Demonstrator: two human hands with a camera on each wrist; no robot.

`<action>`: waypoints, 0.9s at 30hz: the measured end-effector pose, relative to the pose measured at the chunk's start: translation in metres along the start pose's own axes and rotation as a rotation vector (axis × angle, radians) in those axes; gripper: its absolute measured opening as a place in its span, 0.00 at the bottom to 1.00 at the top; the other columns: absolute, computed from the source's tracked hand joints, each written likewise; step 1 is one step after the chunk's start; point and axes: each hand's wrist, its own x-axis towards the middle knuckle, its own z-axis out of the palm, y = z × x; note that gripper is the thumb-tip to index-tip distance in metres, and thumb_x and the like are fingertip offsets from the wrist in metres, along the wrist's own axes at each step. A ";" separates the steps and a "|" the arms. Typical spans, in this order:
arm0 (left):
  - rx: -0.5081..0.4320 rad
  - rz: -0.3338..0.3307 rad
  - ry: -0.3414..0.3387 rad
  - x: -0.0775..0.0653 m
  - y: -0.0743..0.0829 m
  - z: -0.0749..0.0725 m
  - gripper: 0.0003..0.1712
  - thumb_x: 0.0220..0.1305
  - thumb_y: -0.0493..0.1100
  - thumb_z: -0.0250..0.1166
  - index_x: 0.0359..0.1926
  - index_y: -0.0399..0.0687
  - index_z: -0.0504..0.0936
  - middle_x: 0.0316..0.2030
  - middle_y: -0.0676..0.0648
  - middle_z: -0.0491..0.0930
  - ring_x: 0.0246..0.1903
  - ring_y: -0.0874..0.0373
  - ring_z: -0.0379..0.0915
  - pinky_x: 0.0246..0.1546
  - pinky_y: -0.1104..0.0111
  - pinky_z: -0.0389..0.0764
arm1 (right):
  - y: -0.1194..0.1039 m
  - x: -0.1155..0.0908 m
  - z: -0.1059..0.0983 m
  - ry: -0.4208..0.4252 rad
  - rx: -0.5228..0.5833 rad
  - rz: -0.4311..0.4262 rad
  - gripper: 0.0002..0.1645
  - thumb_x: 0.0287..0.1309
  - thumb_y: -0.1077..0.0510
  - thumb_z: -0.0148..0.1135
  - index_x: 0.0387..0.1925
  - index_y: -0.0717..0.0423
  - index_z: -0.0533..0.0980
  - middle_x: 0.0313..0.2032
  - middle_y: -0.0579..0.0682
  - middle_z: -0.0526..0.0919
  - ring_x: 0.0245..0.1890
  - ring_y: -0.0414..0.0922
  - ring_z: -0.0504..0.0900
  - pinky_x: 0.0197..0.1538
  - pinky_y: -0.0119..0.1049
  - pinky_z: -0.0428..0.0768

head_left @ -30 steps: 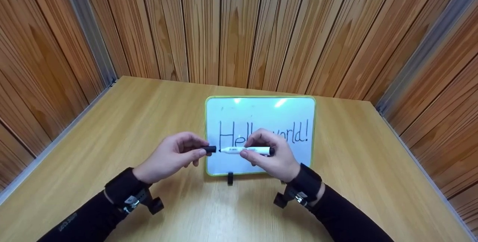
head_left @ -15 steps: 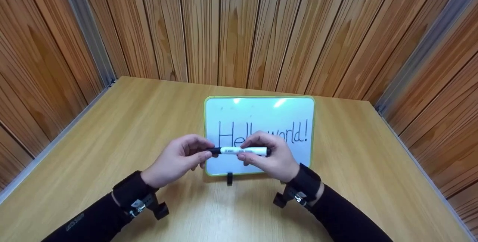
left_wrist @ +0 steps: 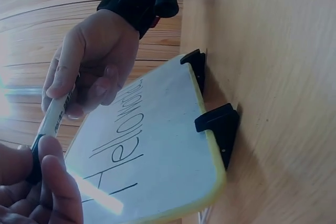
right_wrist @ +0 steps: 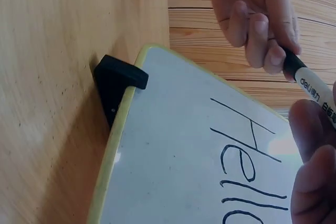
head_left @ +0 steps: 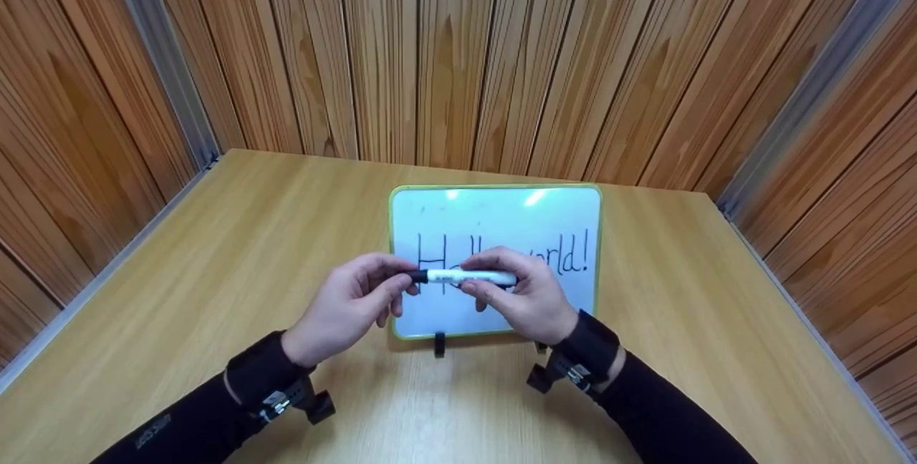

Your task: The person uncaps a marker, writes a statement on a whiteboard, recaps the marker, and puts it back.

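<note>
A white whiteboard marker (head_left: 448,276) lies level in the air in front of the whiteboard (head_left: 494,217), its black cap (head_left: 420,276) meeting the barrel on the left side. My left hand (head_left: 344,303) pinches that cap between thumb and fingers. Around the barrel's right part, the fingers and thumb of my right hand (head_left: 531,299) hold the marker. Up close in the right wrist view, the cap (right_wrist: 292,64) sits against the printed barrel (right_wrist: 313,85) with no gap showing. Handwritten "Hello world!" on the board is partly covered by the hands.
Two black stand feet (left_wrist: 219,127) clip the board's yellow-edged lower side and hold it tilted on the wooden table (head_left: 236,249). Wood-plank walls (head_left: 458,56) enclose the table at the back and both sides. Each wrist wears a black strap (head_left: 265,371) with a small device.
My left hand has moved right, bringing the cap over the marker's exposed tip. Since then both hands have lifted slightly in the view, still holding marker and cap.
</note>
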 end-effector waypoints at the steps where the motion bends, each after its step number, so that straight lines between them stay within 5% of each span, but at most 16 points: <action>1: 0.006 0.021 0.010 0.001 0.000 0.001 0.12 0.85 0.33 0.62 0.60 0.30 0.83 0.44 0.35 0.89 0.31 0.57 0.81 0.29 0.73 0.82 | 0.000 0.000 0.000 -0.004 -0.008 -0.008 0.14 0.70 0.77 0.68 0.55 0.68 0.84 0.42 0.62 0.90 0.27 0.52 0.87 0.35 0.39 0.90; 6: 0.041 0.102 0.026 0.006 0.000 0.006 0.11 0.83 0.31 0.62 0.58 0.29 0.85 0.42 0.35 0.89 0.29 0.57 0.82 0.27 0.71 0.83 | -0.001 -0.001 -0.005 -0.014 0.017 0.021 0.15 0.72 0.77 0.65 0.56 0.69 0.83 0.39 0.64 0.89 0.26 0.51 0.84 0.33 0.36 0.87; 14: 0.056 0.136 0.016 0.012 0.001 0.015 0.10 0.84 0.32 0.62 0.57 0.31 0.86 0.41 0.31 0.88 0.30 0.57 0.82 0.28 0.68 0.88 | -0.006 0.000 -0.013 -0.012 0.096 0.175 0.10 0.77 0.71 0.65 0.55 0.67 0.84 0.39 0.63 0.88 0.27 0.46 0.80 0.32 0.32 0.82; 27: 0.130 0.205 0.015 0.014 -0.004 0.022 0.09 0.83 0.32 0.64 0.56 0.34 0.87 0.37 0.35 0.87 0.27 0.52 0.81 0.28 0.64 0.87 | -0.005 -0.002 -0.016 -0.012 0.055 0.164 0.09 0.77 0.71 0.65 0.54 0.65 0.84 0.36 0.61 0.87 0.25 0.47 0.76 0.30 0.31 0.77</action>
